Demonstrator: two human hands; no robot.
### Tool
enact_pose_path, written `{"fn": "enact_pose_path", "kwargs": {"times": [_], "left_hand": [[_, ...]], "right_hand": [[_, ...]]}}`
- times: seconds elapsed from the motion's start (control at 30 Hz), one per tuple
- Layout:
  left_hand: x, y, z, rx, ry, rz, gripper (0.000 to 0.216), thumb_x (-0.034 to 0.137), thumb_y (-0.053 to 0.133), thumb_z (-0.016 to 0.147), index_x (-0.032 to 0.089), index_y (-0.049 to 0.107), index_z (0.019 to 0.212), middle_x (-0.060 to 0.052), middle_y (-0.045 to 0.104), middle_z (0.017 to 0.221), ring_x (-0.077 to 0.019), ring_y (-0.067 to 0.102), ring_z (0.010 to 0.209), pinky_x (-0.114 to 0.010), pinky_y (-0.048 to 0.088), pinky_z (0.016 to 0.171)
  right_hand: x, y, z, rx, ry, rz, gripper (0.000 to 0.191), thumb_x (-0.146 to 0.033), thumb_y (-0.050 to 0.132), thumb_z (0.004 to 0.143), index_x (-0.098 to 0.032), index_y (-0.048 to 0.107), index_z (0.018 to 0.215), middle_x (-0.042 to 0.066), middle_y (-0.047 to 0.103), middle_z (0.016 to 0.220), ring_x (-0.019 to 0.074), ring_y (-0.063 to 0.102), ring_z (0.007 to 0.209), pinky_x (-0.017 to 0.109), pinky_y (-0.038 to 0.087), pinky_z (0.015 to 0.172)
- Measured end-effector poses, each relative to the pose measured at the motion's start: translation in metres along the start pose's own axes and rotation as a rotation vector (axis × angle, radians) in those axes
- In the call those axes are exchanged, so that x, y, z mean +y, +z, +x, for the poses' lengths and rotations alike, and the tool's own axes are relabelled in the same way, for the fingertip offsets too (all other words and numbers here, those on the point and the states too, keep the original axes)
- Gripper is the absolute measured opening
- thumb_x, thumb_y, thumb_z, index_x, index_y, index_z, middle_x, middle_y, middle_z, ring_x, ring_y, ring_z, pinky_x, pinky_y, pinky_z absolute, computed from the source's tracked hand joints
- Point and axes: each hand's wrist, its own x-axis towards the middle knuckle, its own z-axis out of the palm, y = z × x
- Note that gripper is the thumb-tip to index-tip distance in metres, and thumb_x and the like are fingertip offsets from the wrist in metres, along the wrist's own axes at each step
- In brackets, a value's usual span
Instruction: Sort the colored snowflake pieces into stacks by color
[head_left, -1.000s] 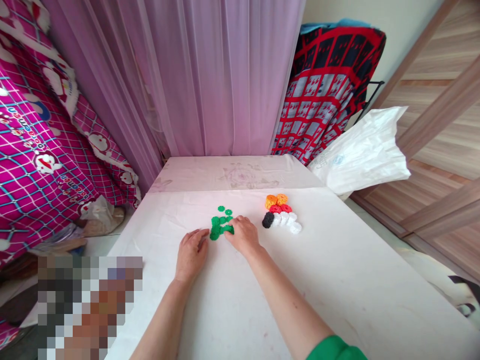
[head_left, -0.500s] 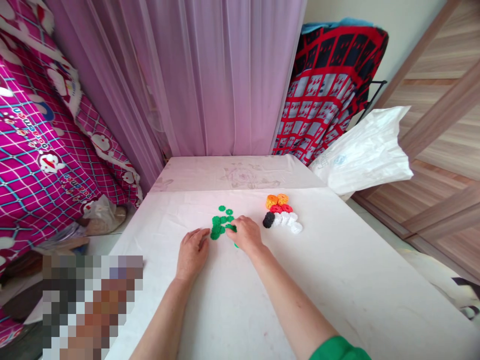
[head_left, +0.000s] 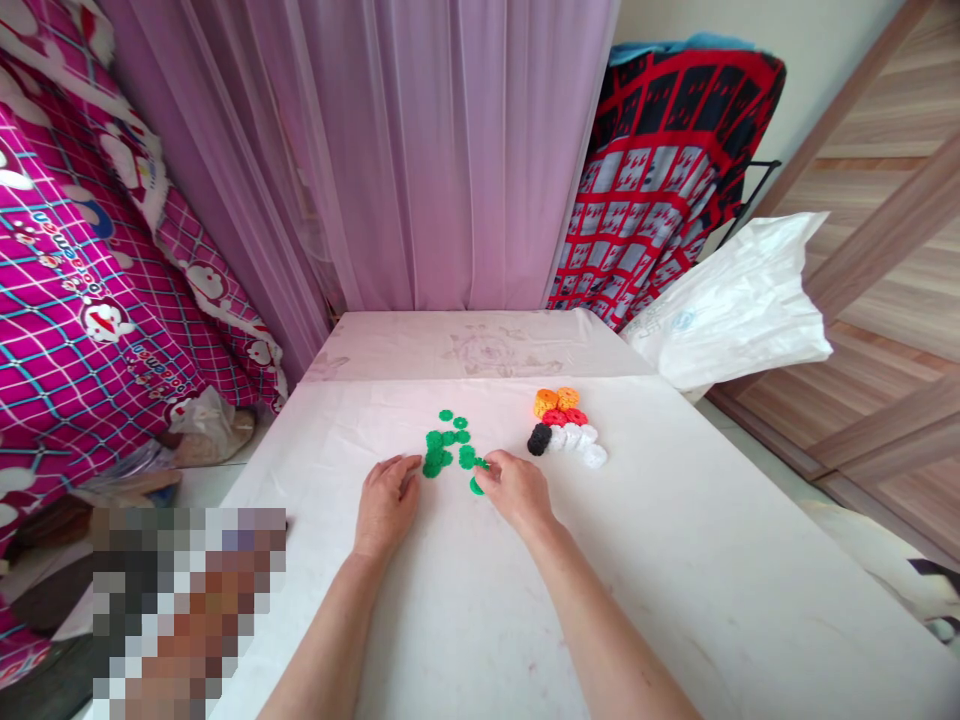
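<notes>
My left hand [head_left: 386, 505] rests on the table beside a cluster of green scalloped discs [head_left: 433, 455]; its fingers are loosely curved and apart, with nothing held. The fingertips of my right hand [head_left: 519, 490] are closed on a green disc [head_left: 480, 463]. Another green disc [head_left: 476, 486] lies just under those fingers, partly covered. Between the hands sits a small overlapping group of green discs [head_left: 466, 456]. A few single green discs [head_left: 446, 414] are spread out farther back.
Right of my right hand, discs lie sorted by colour: orange [head_left: 546, 402], red [head_left: 575, 416], black [head_left: 538, 438] and white [head_left: 595, 456]. A white cloth covers the table [head_left: 465, 610]. A white plastic bag [head_left: 739, 300] stands off its right edge, and a purple curtain [head_left: 465, 160] hangs behind.
My right hand has shifted right and slightly toward me, uncovering the green group it had been over. My left hand has stayed put.
</notes>
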Motion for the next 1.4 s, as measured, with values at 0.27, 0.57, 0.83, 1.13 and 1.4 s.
{"fn": "enact_pose_path", "kwargs": {"times": [0.27,0.57,0.83,1.13,1.4], "left_hand": [[0.001,-0.001,0.0,-0.012,-0.006,-0.014,0.031,0.024,0.049,0.084,0.024,0.069,0.108,-0.005,0.072,0.11,-0.0232,0.062,0.109,-0.042,0.048,0.101],[0.003,-0.002,0.0,-0.015,-0.016,-0.005,0.032,0.024,0.05,0.083,0.024,0.07,0.107,-0.004,0.073,0.109,-0.0226,0.062,0.108,-0.041,0.048,0.1],[0.002,-0.001,-0.001,-0.006,-0.017,-0.006,0.031,0.024,0.05,0.083,0.025,0.07,0.107,-0.005,0.072,0.109,-0.0225,0.062,0.107,-0.041,0.048,0.1],[0.004,-0.002,-0.001,-0.007,-0.009,-0.007,0.032,0.025,0.049,0.084,0.024,0.07,0.107,-0.005,0.073,0.109,-0.023,0.063,0.108,-0.042,0.048,0.1],[0.003,-0.001,-0.001,-0.007,-0.015,-0.006,0.031,0.025,0.049,0.083,0.025,0.07,0.106,-0.004,0.073,0.107,-0.0229,0.063,0.108,-0.042,0.048,0.1]], "right_hand": [[0.007,0.004,-0.006,0.011,0.035,0.085,0.022,-0.037,0.06,0.085,-0.024,0.072,0.097,0.002,0.075,0.086,0.018,0.069,0.081,0.025,0.043,0.07],[0.018,0.01,-0.01,0.05,0.071,0.166,0.023,-0.039,0.058,0.085,-0.022,0.071,0.094,0.002,0.074,0.079,0.0172,0.068,0.075,0.025,0.044,0.067],[0.025,0.015,-0.024,0.178,-0.282,0.068,0.01,-0.027,0.064,0.08,-0.023,0.066,0.089,0.002,0.068,0.094,0.0169,0.063,0.091,0.026,0.045,0.082],[0.025,0.018,-0.027,0.17,-0.253,0.02,0.02,-0.028,0.068,0.077,-0.022,0.063,0.096,0.003,0.066,0.098,0.0191,0.061,0.095,0.028,0.045,0.081],[0.027,0.015,-0.036,0.091,-0.227,-0.066,0.005,-0.027,0.066,0.076,-0.024,0.063,0.073,-0.001,0.063,0.08,0.0152,0.06,0.081,0.025,0.041,0.071]]}}
